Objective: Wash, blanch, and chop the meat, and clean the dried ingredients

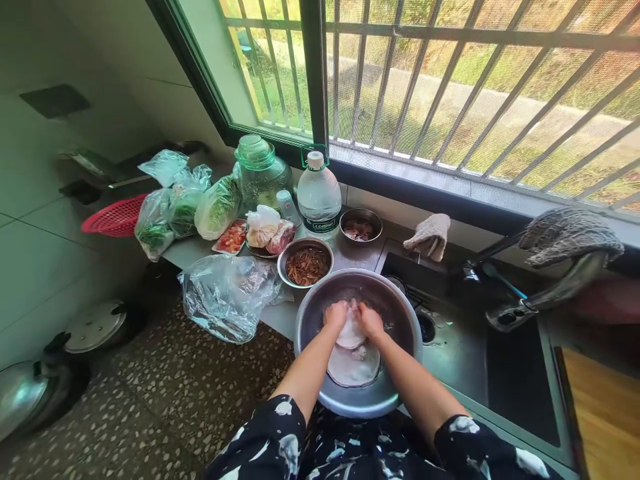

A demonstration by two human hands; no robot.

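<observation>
A large metal basin (411, 360) stands at the edge of the counter and sink, with both my hands down inside it. My left hand (337, 315) has its fingers curled on the far end of a pale, soft-looking piece (351, 333), whose kind I cannot make out. Gripping the same piece from the other side is my right hand (371, 320), fingertips close to those of the left. Below the hands, a larger whitish round piece (353, 368) with a thin dark edge lies in the basin. My fingertips are partly hidden.
Left of the basin are a bowl of brown strips (307, 267), a crumpled plastic bag (227, 297) and bagged greens (217, 210). Behind stand a big water bottle (319, 193) and a bowl of meat (360, 227). On the right are the sink (460, 363) and faucet (550, 293).
</observation>
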